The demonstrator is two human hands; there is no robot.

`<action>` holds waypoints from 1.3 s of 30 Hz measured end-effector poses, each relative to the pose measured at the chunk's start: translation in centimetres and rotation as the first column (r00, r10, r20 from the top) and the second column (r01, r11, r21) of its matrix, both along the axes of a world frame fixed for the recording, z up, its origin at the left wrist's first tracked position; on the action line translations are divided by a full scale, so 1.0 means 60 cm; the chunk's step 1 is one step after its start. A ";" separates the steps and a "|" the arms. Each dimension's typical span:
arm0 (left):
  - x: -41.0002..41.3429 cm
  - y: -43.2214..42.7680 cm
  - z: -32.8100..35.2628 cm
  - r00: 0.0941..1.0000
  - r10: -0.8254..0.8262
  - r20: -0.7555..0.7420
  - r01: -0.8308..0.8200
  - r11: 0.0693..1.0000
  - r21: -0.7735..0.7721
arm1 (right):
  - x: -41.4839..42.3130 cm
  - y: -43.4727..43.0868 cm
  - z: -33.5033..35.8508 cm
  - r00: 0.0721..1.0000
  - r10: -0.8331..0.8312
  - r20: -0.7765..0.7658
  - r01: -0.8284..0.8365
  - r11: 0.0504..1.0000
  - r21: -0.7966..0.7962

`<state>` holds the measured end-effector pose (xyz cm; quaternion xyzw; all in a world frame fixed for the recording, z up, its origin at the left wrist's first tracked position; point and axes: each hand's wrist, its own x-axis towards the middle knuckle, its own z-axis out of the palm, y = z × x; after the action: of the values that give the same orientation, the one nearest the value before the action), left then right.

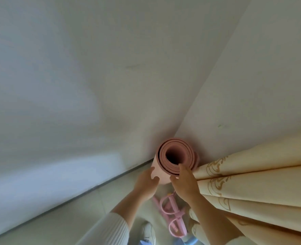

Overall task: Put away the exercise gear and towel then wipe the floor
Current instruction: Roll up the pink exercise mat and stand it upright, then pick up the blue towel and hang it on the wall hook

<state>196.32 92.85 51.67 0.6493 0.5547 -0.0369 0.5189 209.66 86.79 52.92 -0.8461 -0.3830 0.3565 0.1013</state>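
Observation:
A rolled pink exercise mat (185, 152) stands upright on its end in the corner where two white walls meet. I look straight down into its open core. My left hand (147, 183) grips its left side. My right hand (185, 181) holds its near rim, with a finger hooked over the top edge. A pink pedal resistance band (169, 214) lies on the floor below my hands, close to the mat's foot. No towel is in view.
A cream curtain (252, 183) with gold pattern hangs at the right, touching the mat. White walls (93, 85) close in the corner. Pale floor tiles (100, 200) run along the left baseboard. A shoe (147, 230) shows at the bottom.

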 end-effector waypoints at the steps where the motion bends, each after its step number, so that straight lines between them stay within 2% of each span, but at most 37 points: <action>1: -0.017 -0.005 0.013 1.000 0.018 -0.011 -0.018 1.000 0.016 | -0.010 -0.002 0.015 1.000 0.025 -0.003 -0.025 1.000 0.007; 6: -0.134 -0.045 0.079 0.989 0.134 -0.060 -0.123 0.980 0.159 | -0.090 -0.018 0.069 0.984 0.175 -0.026 -0.175 0.985 0.007; 9: -0.233 -0.092 0.117 0.967 0.242 -0.074 -0.216 0.943 0.253 | -0.179 -0.029 0.094 0.940 0.340 -0.022 -0.340 0.940 0.000; 13: -0.390 -0.167 0.148 0.921 0.377 -0.097 -0.323 0.878 0.353 | -0.336 -0.051 0.119 0.820 0.573 0.000 -0.573 0.819 0.023; 17: -0.577 -0.261 0.170 0.851 0.513 -0.115 -0.422 0.796 0.433 | -0.524 -0.091 0.153 0.691 0.723 0.029 -0.723 0.688 0.063; 23: -0.881 -0.460 0.219 0.688 0.708 -0.162 -0.551 0.654 0.518 | -0.853 -0.224 0.207 0.486 0.871 0.071 -0.869 0.473 0.144; 29: -1.156 -0.678 0.279 0.449 0.876 -0.175 -0.684 0.463 0.564 | -1.169 -0.379 0.266 0.185 0.977 0.104 -0.963 0.159 0.216; 35: -1.376 -0.841 0.307 0.195 0.970 -0.145 -0.754 0.242 0.610 | -1.449 -0.486 0.290 -0.110 0.981 0.161 -0.966 -0.144 0.216; 39: -1.546 -0.922 0.309 0.084 0.985 -0.153 -0.747 0.164 0.645 | -1.647 -0.546 0.284 -0.269 0.941 0.204 -0.926 -0.311 0.215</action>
<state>103.56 37.52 70.19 0.2157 0.9467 0.2197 0.0953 110.86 54.03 69.95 -0.1668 -0.9481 0.2555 -0.0895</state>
